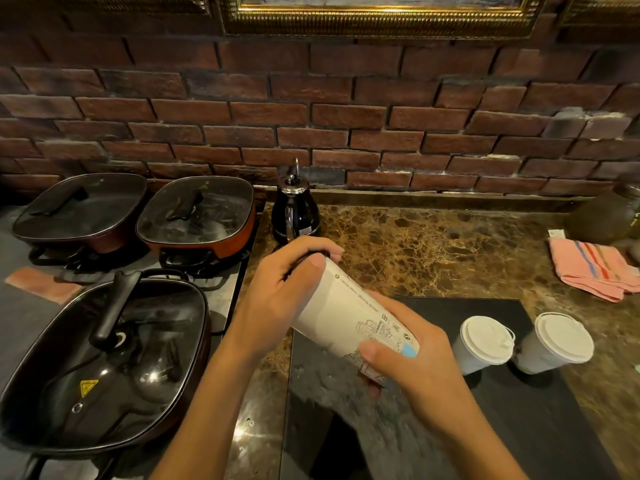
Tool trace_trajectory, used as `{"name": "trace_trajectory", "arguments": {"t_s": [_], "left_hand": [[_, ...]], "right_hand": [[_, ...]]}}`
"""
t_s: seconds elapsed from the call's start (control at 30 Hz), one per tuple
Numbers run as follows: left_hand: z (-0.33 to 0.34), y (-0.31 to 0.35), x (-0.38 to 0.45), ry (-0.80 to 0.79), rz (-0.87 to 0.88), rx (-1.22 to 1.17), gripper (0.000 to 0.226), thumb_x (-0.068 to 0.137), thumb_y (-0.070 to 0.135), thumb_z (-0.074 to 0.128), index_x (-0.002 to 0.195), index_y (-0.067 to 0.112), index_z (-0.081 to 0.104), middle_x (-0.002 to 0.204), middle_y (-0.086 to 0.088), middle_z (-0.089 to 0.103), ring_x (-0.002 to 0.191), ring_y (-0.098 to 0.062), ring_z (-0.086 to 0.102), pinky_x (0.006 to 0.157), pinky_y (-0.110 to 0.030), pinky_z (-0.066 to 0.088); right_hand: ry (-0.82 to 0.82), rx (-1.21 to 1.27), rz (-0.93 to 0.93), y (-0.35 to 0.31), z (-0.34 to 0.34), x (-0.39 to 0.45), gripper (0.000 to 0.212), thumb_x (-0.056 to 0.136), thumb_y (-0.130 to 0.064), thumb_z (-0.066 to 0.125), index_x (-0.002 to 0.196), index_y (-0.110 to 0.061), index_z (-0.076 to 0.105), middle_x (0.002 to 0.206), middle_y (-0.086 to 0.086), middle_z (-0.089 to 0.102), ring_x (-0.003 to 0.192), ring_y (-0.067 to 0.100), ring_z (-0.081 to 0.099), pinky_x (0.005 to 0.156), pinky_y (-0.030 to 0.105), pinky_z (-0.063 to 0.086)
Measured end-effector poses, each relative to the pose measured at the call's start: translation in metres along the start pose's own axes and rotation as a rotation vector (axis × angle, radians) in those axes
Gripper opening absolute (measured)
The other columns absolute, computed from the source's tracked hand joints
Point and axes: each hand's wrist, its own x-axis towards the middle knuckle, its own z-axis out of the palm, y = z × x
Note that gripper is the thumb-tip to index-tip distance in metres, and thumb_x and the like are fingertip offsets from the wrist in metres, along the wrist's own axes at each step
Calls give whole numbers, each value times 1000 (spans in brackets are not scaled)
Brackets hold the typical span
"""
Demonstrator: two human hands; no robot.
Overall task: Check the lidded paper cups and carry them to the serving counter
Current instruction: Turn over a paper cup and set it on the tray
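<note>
Marble counter [450,251] lies under my hands, with a black mat [519,427] nearest me. My left hand [280,299] wraps the cup's [346,317] top, hiding its lid, and my right hand [412,362] grips its base, tilting it above the mat. Two lidded cups [485,344] [557,341] stand on the mat to the right; beyond, a kettle [294,209] sits by the brick wall [346,116].

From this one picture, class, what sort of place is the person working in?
Probably a café or restaurant kitchen: three lidded pans on a stove, a black kettle on the marble counter, and lidded takeaway cups waiting.
</note>
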Motion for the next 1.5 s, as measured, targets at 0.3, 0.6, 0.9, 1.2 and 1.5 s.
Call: {"name": "trace_trajectory", "arguments": {"t_s": [0.3,0.6,0.9,1.2,1.5], "left_hand": [[1,-1,-3,64,-127,-46,27,90,46,50,99,32,71,103,1,73,94,-27,71,74,-50,56],[-2,6,-8,18,55,-48,43,90,48,46,113,18,67,111,-3,68,95,-29,68,70,-46,55],[-2,8,-2,55,52,-67,38,91,42,50,109,14,68,105,-5,69,91,-32,67,67,-43,52],[-2,11,1,11,59,-39,42,90,47,48,112,17,67,101,-3,68,87,-27,68,66,-41,52],[-1,4,2,65,58,-51,43,89,46,50,111,13,67,97,-2,68,83,-19,70,60,-33,53]], "right_hand": [[85,-617,-268,-2,-1,-1,69,68,-51,79,129,-58,48,127,-27,53,122,3,55,91,17,51],[124,-369,-182,-15,8,-8,62,61,-53,79,120,-58,58,115,-23,66,103,9,69,66,27,61],[121,-645,-333,-26,7,-5,63,66,-56,75,123,-61,46,122,-28,51,118,2,55,84,13,52],[152,-569,-305,-19,5,-2,62,69,-52,80,124,-57,51,119,-27,59,114,2,60,77,15,56],[140,-316,-164,-14,2,11,55,67,-57,71,120,-49,60,115,-15,62,106,13,66,68,21,57]]}}
